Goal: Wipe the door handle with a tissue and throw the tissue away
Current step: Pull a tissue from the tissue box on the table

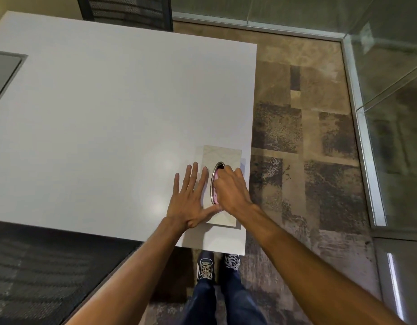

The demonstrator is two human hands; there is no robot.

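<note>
1. Two dark lace-up sneakers (218, 266) nearest, toes tucked under the near edge of the wide white rectangular table (109, 125); stance close in, probably for a short reach.
2. Left hand (191, 198) laid flat with fingers spread, palm on the table, fingertips and thumb overlapping the pale marbled rectangular tissue box (222, 153); most likely bracing the box against sliding or lifting as a sheet comes out.
3. Right hand (230, 191) curled over the box's chrome-rimmed oval opening (213, 184), fingertips bunched together at the slot, seemingly pinching the pink tissue (216, 178); actual grip hidden beneath the knuckles, so hard to confirm.
4. Only a thin pink sliver of tissue showing along the left side of the opening, the rest inside the box or covered by the hand; judged an early step, with wiping and discarding not yet begun.
5. Box sitting near the table's right corner, close to both edges.
6. Farther off: a grey recessed slot (6, 73) at the table's left, cut by the frame; a dark mesh chair back (125, 10) beyond the far edge, top cropped.
7. No door handle or waste bin discernible; glass partitions (390, 90) at right, blurred by reflections.
</note>
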